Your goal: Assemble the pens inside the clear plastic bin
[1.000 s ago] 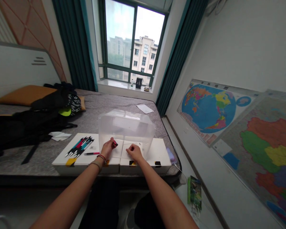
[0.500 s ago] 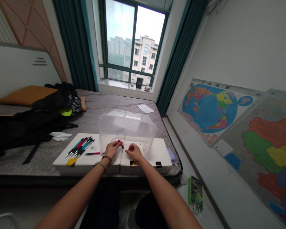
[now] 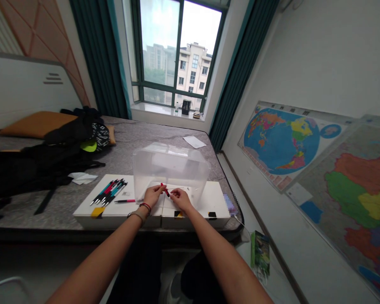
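My left hand (image 3: 153, 195) pinches a short red and black pen piece (image 3: 165, 188), which slants down to the right from the fingertips. Close to its lower end is my right hand (image 3: 180, 199), thumb and fingers pressed together; whatever they may hold is too small to make out. Both hands are over the white boxes (image 3: 114, 211), in front of a clear plastic bin (image 3: 172, 166) lying on its side. A single red and black pen (image 3: 126, 201) lies left of my left hand. Farther left, several pens in red, blue and black (image 3: 109, 192) lie in a pile.
The boxes rest on a grey mattress (image 3: 152, 128). Black bags (image 3: 25, 169) and a crumpled tissue (image 3: 82, 177) lie to the left. A white paper (image 3: 194, 142) is behind the bin. At the right edge is a phone (image 3: 230, 204) with a cable.
My right hand has come closer to the lower end of the red and black piece. The left hand still pinches it. The whole view has shifted slightly.
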A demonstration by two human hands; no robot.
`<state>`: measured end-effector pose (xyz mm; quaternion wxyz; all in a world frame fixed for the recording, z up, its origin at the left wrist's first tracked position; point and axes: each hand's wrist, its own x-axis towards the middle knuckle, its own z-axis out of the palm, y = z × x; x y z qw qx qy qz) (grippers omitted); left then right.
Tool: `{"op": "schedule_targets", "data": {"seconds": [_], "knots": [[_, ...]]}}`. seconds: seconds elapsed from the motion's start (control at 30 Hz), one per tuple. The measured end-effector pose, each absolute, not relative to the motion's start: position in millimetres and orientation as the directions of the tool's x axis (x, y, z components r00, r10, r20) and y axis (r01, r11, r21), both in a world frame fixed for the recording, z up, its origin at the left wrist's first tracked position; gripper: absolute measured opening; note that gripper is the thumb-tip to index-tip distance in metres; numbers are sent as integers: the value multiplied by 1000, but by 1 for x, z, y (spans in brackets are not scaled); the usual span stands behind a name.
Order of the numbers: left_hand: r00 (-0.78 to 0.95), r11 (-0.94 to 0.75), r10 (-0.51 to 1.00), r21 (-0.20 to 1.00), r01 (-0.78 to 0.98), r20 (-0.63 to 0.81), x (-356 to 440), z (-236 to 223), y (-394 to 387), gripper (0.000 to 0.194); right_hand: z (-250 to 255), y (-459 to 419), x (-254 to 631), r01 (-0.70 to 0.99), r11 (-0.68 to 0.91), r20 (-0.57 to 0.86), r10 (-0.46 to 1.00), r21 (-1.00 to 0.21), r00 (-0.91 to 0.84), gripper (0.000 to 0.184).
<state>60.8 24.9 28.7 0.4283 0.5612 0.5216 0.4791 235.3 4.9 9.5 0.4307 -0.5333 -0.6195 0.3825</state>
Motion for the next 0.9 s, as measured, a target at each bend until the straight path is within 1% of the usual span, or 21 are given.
{"op": "schedule_targets", "data": {"seconds": [0.13, 0.23, 0.33, 0.5, 0.7, 0.9], "knots": [[-49, -24, 998, 987, 158, 32, 66, 27, 28, 46, 8, 7, 235, 219, 109, 79, 987, -970, -139, 22], [-74, 29, 997, 983, 179, -16, 70, 24, 35, 47, 8, 7, 236, 153, 73, 50, 987, -985, -151, 23], [-80, 58, 996, 978, 200, -42, 72, 21, 42, 47, 10, 6, 236, 127, 69, 48, 986, -989, -159, 25], [-63, 72, 996, 978, 197, -60, 74, 19, 49, 46, 12, 5, 235, 134, 67, 49, 990, -989, -134, 24], [-39, 78, 997, 976, 204, -72, 75, 14, 51, 49, 16, 3, 234, 188, 52, 35, 995, -981, -95, 23], [-55, 91, 995, 976, 199, -81, 75, 16, 51, 48, 16, 1, 234, 259, 75, 50, 993, -963, -102, 21]]}}
